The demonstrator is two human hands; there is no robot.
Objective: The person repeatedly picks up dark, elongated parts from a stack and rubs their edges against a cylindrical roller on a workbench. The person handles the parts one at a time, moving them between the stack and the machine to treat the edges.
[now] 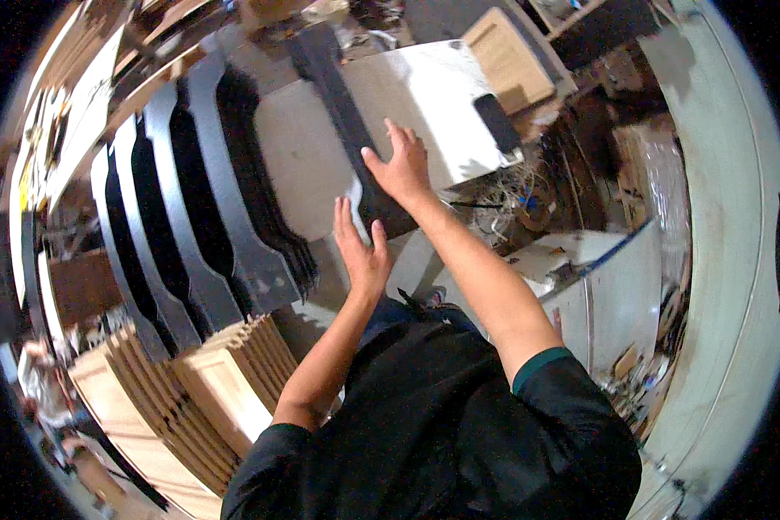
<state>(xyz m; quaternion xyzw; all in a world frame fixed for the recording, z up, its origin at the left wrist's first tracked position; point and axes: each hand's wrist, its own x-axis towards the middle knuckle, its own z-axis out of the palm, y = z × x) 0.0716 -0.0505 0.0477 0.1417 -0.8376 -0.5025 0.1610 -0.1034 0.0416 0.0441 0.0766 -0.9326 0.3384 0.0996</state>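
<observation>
A long dark panel point(335, 104) with a narrowed middle lies across a pale board point(295, 139). My right hand point(403, 165) is at the panel's right edge, fingers spread and stretched out; I cannot tell whether it touches. My left hand point(361, 253) is beside the panel's near end, its fingers straight and thumb apart, holding nothing. To the left stand several stacks of similar dark grey panels point(206, 108) with curved-in edges. A flat black object like a phone point(497, 123) rests at the right end of the white surface point(442, 95).
Light wooden panels point(225, 381) are stacked at the lower left, and another wooden panel point(509, 61) lies at the far right. Tangled strings or cables point(503, 204) hang at the table's right side. A pale green wall point(728, 260) runs down the right.
</observation>
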